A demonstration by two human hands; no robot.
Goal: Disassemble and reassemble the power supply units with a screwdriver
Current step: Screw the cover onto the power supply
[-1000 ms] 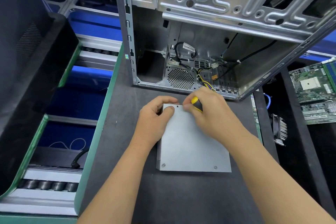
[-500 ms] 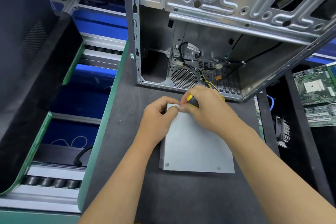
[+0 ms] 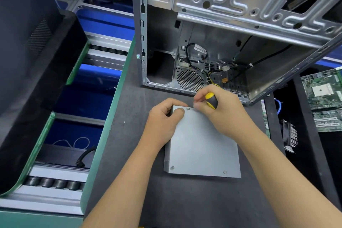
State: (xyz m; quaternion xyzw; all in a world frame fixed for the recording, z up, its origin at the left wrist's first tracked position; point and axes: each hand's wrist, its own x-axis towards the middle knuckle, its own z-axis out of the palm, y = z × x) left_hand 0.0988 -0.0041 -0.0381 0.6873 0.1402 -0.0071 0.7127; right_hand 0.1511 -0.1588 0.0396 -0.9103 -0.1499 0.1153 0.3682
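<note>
Head view: the power supply unit (image 3: 201,142) lay flat on the mat between the forearms, long axis running from the person toward the open case (image 3: 231,29) beyond the hands, and the step looked like working a far-corner lid screw (image 3: 188,108). Left hand (image 3: 162,118) curled over that far-left corner; right hand (image 3: 220,109) wrapped the screwdriver (image 3: 211,100), fingertips pinched beside the screw. Next move probably needed the tip seated squarely with the unit held steady; tip hidden, loosening or tightening unclear.
</note>
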